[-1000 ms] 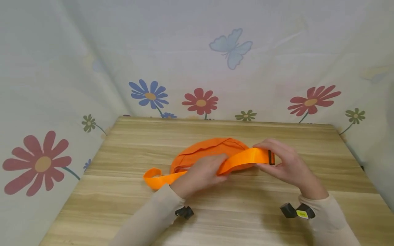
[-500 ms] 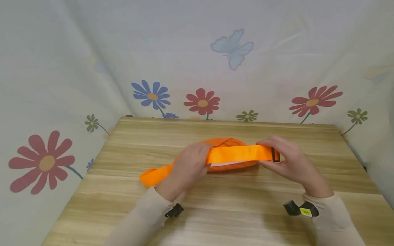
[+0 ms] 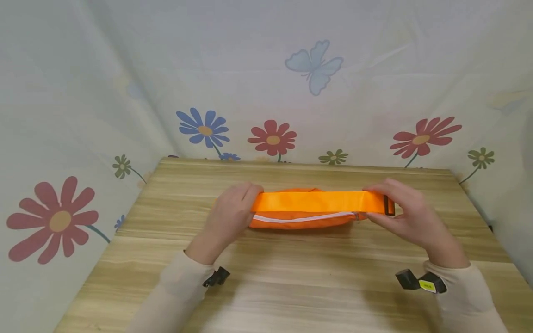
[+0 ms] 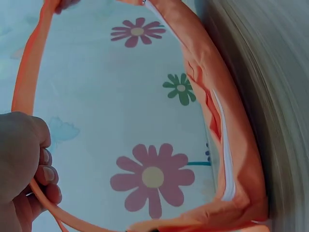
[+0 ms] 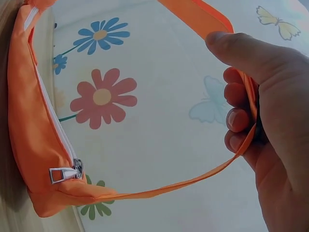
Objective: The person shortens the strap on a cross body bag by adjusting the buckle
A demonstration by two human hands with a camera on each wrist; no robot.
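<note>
An orange waist bag (image 3: 301, 223) with a white zipper rests on the table, its bottom against the wood in both wrist views. Above it, the bag's bright orange strap (image 3: 312, 201) is stretched level between the two hands. My left hand (image 3: 231, 212) grips the strap's left part, fingers curled round it. At the other end my right hand (image 3: 401, 212) pinches the strap between thumb and fingers, close to a black buckle (image 3: 389, 205). The metal zipper pull (image 5: 65, 173) hangs at one end of the bag in the right wrist view.
The wooden table (image 3: 291, 277) meets a pale curtain (image 3: 233, 69) printed with flowers and a butterfly along its back and sides. Black wrist devices (image 3: 422, 281) sit below the hands.
My left hand has slid leftward along the strap, and my right hand has shifted slightly right. The strap, slack and slanted before, is now straight, and the bag's white zipper shows beneath it.
</note>
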